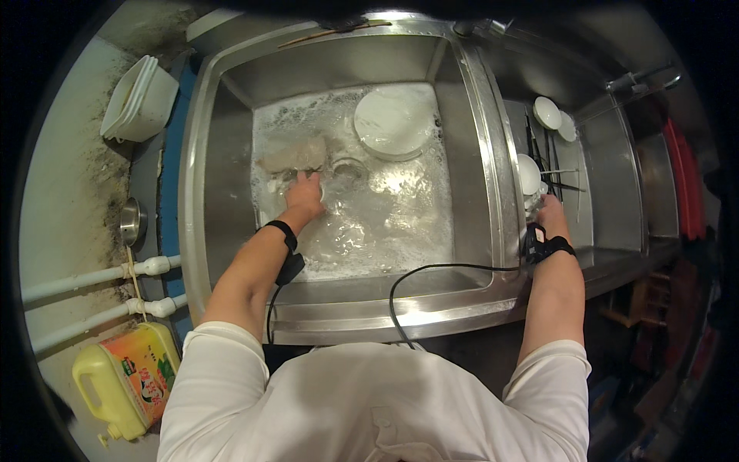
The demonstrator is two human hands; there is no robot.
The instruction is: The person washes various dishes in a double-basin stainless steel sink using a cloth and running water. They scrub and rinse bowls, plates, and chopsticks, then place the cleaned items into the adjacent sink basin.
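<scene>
My left hand (pixel 306 195) is at the soapy water in the left basin of a stainless steel sink (pixel 231 173). Its fingers touch or are just beside a beige cloth (pixel 295 155); the water hides whether they grip anything. A stack of white plates (pixel 394 121) lies partly under water at the back right of that basin. My right hand (pixel 550 209) reaches into the right basin, by some small white dishes below a white bowl (pixel 527 174). Its fingertips are partly hidden. Farther back lie another white bowl (pixel 547 112), a white dish (pixel 567 126) and several dark, thin utensils (pixel 534 141).
White plastic tubs (pixel 141 101) and a metal bowl (pixel 133 222) stand left of the sink. White pipes (pixel 86 284) run along the wall above a yellow jug (pixel 130 378). A wooden stick (pixel 332 34) lies on the back rim. A black cable (pixel 439 267) crosses the front rim.
</scene>
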